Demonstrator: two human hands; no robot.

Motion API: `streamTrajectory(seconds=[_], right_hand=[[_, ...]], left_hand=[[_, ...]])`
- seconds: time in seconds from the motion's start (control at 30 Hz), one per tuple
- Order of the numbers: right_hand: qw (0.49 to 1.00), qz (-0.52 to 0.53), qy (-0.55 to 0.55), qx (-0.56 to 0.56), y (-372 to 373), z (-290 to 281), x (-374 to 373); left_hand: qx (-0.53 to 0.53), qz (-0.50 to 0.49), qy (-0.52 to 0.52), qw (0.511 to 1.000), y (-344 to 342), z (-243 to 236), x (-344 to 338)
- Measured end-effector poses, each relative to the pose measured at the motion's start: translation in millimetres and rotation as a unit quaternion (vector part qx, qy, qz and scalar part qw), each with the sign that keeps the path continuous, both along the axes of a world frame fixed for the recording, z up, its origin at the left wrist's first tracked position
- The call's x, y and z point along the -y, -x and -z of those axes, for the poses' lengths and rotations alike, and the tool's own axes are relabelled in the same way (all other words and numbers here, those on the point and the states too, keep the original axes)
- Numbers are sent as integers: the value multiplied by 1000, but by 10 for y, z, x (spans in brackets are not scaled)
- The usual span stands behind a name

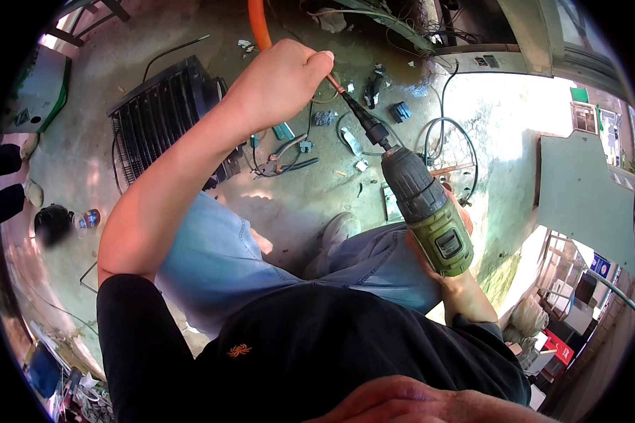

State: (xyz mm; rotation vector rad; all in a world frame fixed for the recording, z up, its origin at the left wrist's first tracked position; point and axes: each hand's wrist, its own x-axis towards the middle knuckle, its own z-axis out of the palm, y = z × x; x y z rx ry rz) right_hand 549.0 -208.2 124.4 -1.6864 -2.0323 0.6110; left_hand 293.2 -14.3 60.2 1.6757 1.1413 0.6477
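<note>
The drill [430, 211] is the biggest thing I have in hand, so I place everything else by it. It has a green body and a dark grey nose, and it points up and to my left, away from my lap. My right hand [450, 276] holds it from below, fingers closed round the grip under the body; most of that hand is hidden behind the drill. I judge the drill heavy at the back end and stiff, with a hard plastic shell that gives a sure hold. The grip is the right place to take it, never the turning nose.

Beyond the nose of the drill, my left hand [279, 81] is shut in a fist round a thin copper pipe [334, 83], which shows between my fingers and the black tool [365, 120] in the drill's nose. The pipe looks light, smooth and easily bent or dented, so I judge it wants a firm hold close to the end being worked, as I have it, to stop it turning or kinking. Above my fist an orange sleeve [259, 25] runs on toward the top of the view.

Left of the drill, on the concrete floor [296, 204], lies a black finned grille [159, 113]. Nearer the drill's nose, pliers [283, 149] and small bits lie scattered on the floor.
</note>
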Motion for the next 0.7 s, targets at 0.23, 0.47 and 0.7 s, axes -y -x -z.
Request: streamTrajectory(seconds=[0.23,0.47,0.7], right_hand=[[1000,17,14,16,-16,18,-53],[999,16,34,22,-49,0,-73],[997,65,-7,38,-63,-18,-52]], left_hand=[[26,2,12,1000,21,28,-39],[23,-3,58,998,61,18,-99],[61,-23,81,995,111,148,-255]])
